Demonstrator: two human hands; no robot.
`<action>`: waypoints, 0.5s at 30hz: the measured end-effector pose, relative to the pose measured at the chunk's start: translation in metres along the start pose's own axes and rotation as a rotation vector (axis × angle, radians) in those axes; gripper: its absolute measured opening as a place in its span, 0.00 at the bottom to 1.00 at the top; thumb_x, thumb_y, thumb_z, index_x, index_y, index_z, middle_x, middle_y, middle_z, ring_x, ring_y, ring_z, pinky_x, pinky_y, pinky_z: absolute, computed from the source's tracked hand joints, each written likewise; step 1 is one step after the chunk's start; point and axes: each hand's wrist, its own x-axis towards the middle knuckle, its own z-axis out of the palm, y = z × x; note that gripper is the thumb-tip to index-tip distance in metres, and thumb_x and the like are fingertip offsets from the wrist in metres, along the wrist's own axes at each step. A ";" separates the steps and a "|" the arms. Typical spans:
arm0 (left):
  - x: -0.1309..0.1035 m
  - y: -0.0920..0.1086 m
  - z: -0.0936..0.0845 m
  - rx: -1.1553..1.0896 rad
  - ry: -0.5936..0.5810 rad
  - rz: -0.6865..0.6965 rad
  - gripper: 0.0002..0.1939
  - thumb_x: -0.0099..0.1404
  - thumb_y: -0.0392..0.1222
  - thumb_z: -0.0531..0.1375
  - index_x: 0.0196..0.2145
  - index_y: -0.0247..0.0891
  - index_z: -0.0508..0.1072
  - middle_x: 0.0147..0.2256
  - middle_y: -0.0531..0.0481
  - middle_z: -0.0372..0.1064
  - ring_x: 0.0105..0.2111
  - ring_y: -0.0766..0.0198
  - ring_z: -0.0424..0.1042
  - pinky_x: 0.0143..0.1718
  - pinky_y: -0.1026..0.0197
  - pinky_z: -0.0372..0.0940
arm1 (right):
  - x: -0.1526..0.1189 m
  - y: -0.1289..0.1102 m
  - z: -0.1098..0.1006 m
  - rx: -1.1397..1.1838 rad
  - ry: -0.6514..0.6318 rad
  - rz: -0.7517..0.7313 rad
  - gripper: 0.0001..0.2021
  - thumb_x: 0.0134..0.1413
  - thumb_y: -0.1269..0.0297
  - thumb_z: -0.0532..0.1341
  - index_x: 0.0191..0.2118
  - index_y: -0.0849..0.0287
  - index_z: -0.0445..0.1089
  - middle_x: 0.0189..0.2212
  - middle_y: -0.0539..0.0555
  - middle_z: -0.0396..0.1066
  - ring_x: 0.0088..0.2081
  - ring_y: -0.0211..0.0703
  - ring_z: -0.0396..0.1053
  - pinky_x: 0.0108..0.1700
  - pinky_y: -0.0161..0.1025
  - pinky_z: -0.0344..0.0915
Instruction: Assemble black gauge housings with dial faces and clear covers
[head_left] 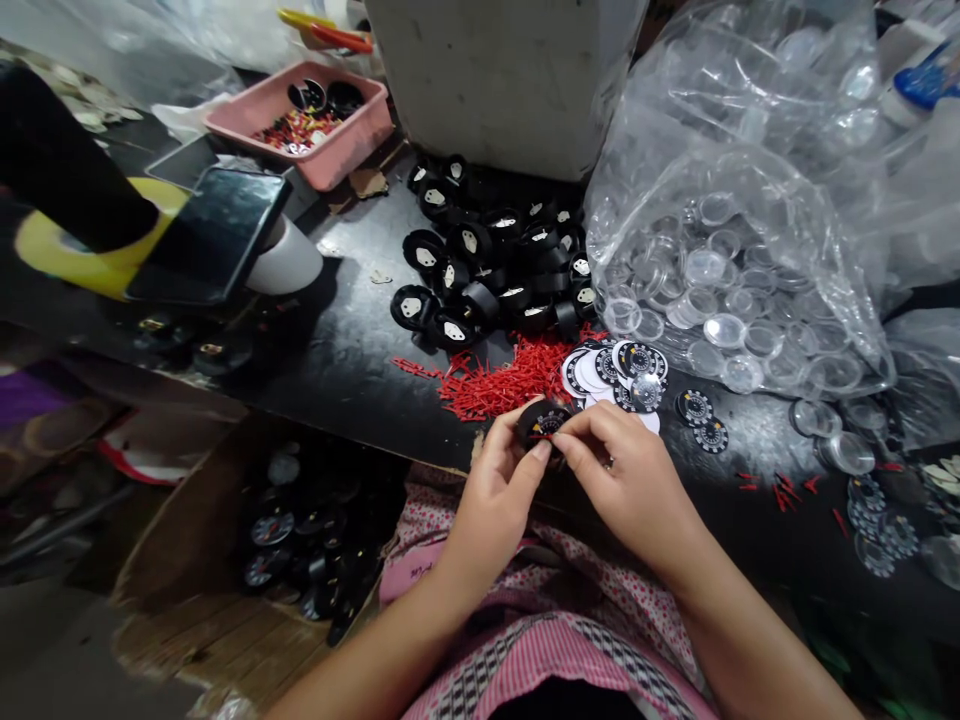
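Near the table's front edge, my left hand (504,472) is closed round a small round black gauge (541,420) with a dial face turned up. The thumb and fingers of my right hand (619,462) are pinched together at a thin red pointer (543,436) lying over the dial. Just behind my hands is a heap of red pointers (499,378). A pile of printed dial discs (607,370), some white side up, touches its right side. Beyond the heap, several black round housings (480,250) with pale metal pieces in them lie crowded together.
Clear plastic covers fill a transparent bag (720,280) on the right. Loose dials (701,420) and pointers lie nearby. A pink bin (330,150), a phone (210,235) and yellow tape (45,245) stand at the left. Below the edge, a cardboard box (172,560) holds finished-looking gauges.
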 end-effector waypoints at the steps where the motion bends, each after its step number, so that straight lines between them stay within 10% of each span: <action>1: -0.001 0.001 -0.001 0.021 0.003 0.012 0.15 0.61 0.39 0.64 0.47 0.43 0.75 0.48 0.47 0.73 0.53 0.55 0.69 0.58 0.54 0.60 | 0.000 0.000 0.000 0.015 0.004 0.002 0.06 0.62 0.69 0.58 0.32 0.57 0.68 0.32 0.51 0.70 0.36 0.43 0.67 0.39 0.41 0.58; 9: -0.009 0.008 -0.004 -0.018 -0.093 -0.043 0.13 0.64 0.43 0.63 0.48 0.46 0.75 0.47 0.50 0.75 0.50 0.57 0.72 0.57 0.54 0.62 | -0.013 -0.002 -0.013 0.412 -0.018 0.053 0.06 0.61 0.66 0.60 0.31 0.55 0.68 0.29 0.47 0.68 0.32 0.38 0.65 0.35 0.37 0.61; 15: -0.057 0.059 0.011 -0.057 -0.289 0.012 0.14 0.62 0.41 0.65 0.46 0.54 0.78 0.45 0.49 0.79 0.46 0.53 0.77 0.49 0.54 0.71 | -0.031 -0.005 -0.038 0.633 0.280 0.123 0.07 0.63 0.65 0.60 0.32 0.50 0.70 0.27 0.47 0.63 0.31 0.39 0.62 0.32 0.37 0.60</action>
